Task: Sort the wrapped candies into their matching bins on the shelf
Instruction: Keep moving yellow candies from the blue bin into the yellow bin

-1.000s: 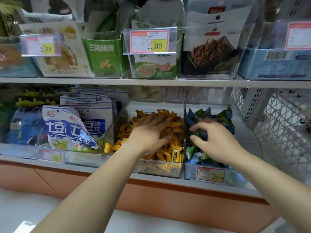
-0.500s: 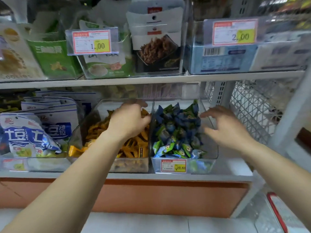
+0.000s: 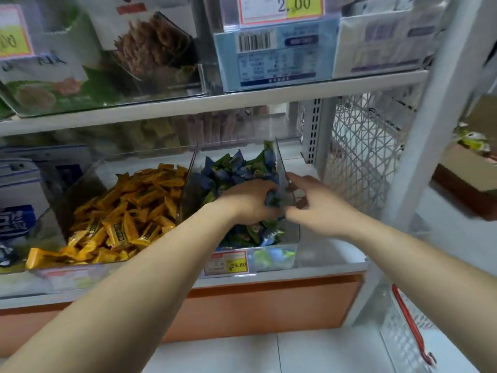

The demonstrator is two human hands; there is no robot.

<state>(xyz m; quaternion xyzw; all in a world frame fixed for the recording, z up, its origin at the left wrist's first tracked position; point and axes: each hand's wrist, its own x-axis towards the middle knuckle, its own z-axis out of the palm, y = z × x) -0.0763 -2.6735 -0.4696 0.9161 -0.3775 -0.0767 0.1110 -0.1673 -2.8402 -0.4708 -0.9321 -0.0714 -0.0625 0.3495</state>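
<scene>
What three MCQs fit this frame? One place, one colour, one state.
1. The left hand is in: A the right clear plastic bin of blue and green wrapped candies; B the bin of orange candies; C the upper shelf.
2. The left clear plastic bin holds wrapped candies coloured: A red; B orange-yellow; C white.
3. The left hand's fingers are: A straight; B hanging idle; C curled round candies.
A: the hand sits among blue wrappers. B: orange-yellow wrapped candies fill it. C: a blue wrapper shows under them.
</scene>
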